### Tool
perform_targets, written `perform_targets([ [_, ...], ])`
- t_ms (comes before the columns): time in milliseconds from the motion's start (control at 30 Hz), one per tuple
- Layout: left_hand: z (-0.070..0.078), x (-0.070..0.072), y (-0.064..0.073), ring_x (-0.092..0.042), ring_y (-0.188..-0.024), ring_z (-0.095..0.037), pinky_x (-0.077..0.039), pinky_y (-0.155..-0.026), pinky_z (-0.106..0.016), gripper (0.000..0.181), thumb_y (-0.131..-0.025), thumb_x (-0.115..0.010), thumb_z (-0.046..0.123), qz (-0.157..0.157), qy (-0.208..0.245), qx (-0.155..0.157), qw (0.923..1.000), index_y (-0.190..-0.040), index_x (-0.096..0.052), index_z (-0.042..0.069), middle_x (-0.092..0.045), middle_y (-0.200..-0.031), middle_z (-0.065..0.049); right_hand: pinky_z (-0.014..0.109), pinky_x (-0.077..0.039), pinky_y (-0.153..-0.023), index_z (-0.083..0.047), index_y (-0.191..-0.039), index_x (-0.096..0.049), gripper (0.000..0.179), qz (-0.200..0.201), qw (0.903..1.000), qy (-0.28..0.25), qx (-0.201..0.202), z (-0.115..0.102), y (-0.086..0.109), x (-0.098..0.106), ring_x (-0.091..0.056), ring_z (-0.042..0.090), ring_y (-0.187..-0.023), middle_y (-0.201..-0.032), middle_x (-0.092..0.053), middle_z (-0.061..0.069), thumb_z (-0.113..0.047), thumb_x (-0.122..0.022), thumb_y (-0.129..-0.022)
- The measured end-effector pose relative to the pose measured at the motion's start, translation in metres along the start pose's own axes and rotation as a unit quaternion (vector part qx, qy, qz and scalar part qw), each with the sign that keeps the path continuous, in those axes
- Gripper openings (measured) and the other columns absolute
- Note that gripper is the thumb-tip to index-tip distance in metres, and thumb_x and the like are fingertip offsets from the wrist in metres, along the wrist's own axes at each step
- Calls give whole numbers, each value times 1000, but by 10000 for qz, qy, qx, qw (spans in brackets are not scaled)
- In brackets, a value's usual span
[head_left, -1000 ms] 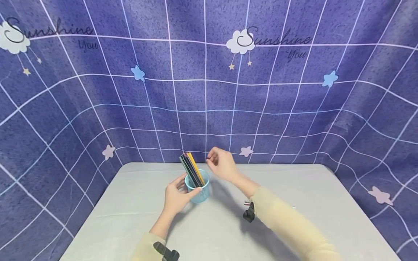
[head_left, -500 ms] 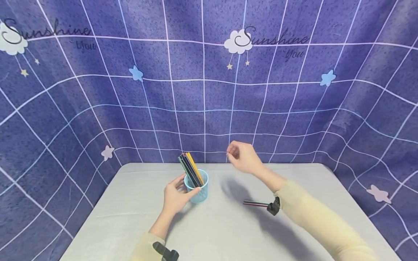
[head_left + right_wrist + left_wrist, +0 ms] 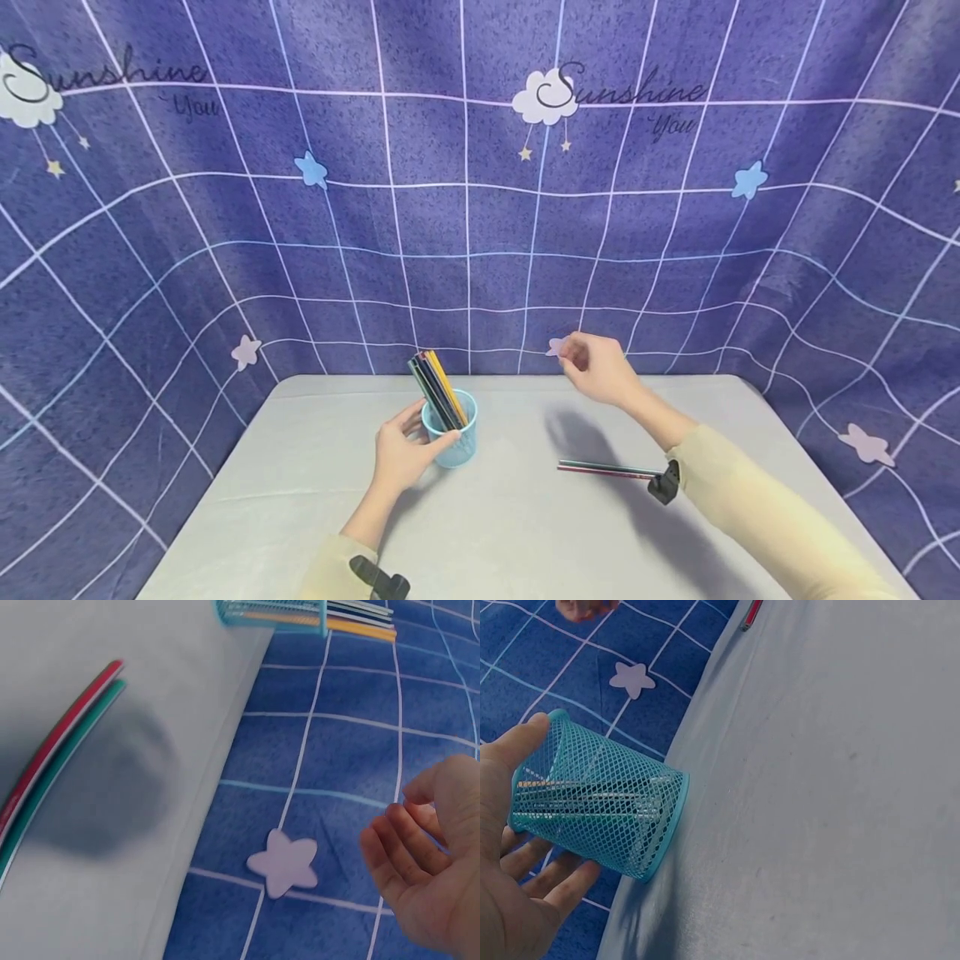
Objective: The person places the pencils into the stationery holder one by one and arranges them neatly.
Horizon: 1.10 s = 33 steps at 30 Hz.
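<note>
My left hand (image 3: 405, 450) holds a light-blue mesh pen cup (image 3: 604, 802), thumb at the rim and fingers around its side. Several pencils (image 3: 438, 390), dark ones and a yellow one, lean to the left inside the cup. My right hand (image 3: 600, 367) hovers above the back of the table, its fingers loosely curled with nothing between them. Below it, a red pencil (image 3: 56, 739) and a green pencil (image 3: 64, 761) lie side by side on the table. In the head view, the right wrist camera covers their right ends.
A grey-white cloth covers the table (image 3: 495, 525). Close behind its back edge hangs a purple-blue curtain (image 3: 495, 217) with grid lines, stars and clouds, which also runs along both sides.
My right hand has moved right, away from the pen cup, uncovering the red and green pencils on the table. My left hand stays at the cup.
</note>
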State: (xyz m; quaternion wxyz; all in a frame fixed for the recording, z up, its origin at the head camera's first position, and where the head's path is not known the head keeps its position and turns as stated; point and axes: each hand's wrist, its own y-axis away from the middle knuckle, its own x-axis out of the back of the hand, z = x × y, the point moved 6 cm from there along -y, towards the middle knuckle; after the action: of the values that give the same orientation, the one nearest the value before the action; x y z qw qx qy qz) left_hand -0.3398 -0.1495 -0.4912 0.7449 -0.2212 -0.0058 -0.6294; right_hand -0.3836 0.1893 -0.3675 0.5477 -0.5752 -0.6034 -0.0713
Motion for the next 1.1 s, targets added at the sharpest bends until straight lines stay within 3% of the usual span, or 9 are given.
perform_targets([
  [400, 3, 2, 1, -75, -116, -43, -67, -96, -48, 81, -72, -101, 26, 3, 52, 40, 10000, -140, -65, -2, -75, -127, -24, 21, -53, -58, -9, -88, -73, 2, -130, 9997, 104, -187, 34, 28, 8, -60, 5, -63, -73, -71, -3, -8, -71, -88],
  [633, -3, 1, 0, -74, -119, -42, -67, -98, -46, 83, -74, -100, 31, -20, -158, 62, 9999, -142, -64, 0, -74, -131, -23, 21, -51, -59, -11, -88, -73, 1, -338, 9986, 211, -346, 51, 42, 6, -58, 2, -64, -72, -69, -7, -11, -72, -89],
  [900, -1, 1, 0, -73, -121, -43, -66, -98, -47, 85, -74, -100, 33, -26, -237, -2, 9997, -144, -63, 0, -73, -133, -24, 19, -50, -58, -16, -88, -70, 9, -670, 9967, 45, -456, 58, 60, -5, -56, -1, -62, -70, -66, -11, -8, -73, -90],
  [1100, -1, 2, 1, -73, -121, -43, -66, -98, -47, 85, -75, -99, 33, -30, -187, 28, 9998, -144, -62, 0, -73, -133, -25, 18, -49, -58, -14, -88, -70, 10, -1035, 9943, -34, -247, 56, 76, -18, -53, -3, -61, -70, -64, -12, -5, -73, -89],
])
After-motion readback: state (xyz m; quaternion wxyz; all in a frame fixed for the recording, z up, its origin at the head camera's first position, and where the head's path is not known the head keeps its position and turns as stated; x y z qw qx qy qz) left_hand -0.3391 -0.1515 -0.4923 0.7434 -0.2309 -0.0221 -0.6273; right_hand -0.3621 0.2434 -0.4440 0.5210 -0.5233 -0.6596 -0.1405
